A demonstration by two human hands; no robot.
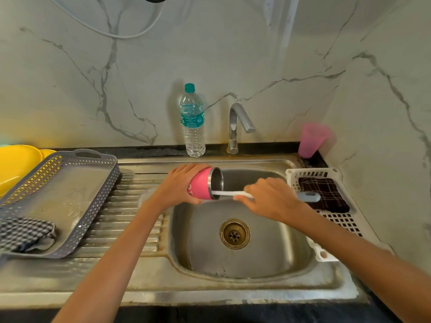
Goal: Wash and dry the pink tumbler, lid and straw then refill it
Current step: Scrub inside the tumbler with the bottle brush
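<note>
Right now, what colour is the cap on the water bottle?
The cap is teal green, seen in the head view.

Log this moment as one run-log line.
phase: washing | left hand: holds pink tumbler on its side over sink | right hand: grips white brush, tip in tumbler mouth

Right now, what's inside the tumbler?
A white brush held by the right hand enters the tumbler along its lower rim. Steel wall shows; the brush's tip and the bottom are hidden.

The light is soft and even, fairly bright. The water bottle [193,122] throws a faint shadow leftward on the wall [70,89]. The brush [229,194] looks motion-blurred. Straight lines bend near the edges.
</note>
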